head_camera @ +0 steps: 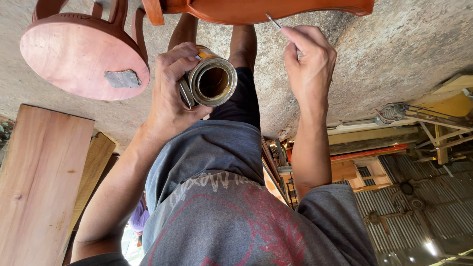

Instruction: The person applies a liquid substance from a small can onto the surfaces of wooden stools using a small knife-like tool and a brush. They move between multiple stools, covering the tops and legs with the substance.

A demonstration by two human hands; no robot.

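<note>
My left hand is closed around a small open tin can with yellowish stains, its dark mouth turned toward me. My right hand pinches a thin metal stick-like tool; its tip is hidden. That tool reaches up to the lower edge of an orange varnished wooden furniture piece at the top of the view. Both arms reach out over my grey shirt and dark shorts.
A round reddish wooden stool lies at the upper left on the rough concrete floor. Bare wooden planks lean at the left. Timber pieces, a tool and corrugated metal sheeting fill the right side.
</note>
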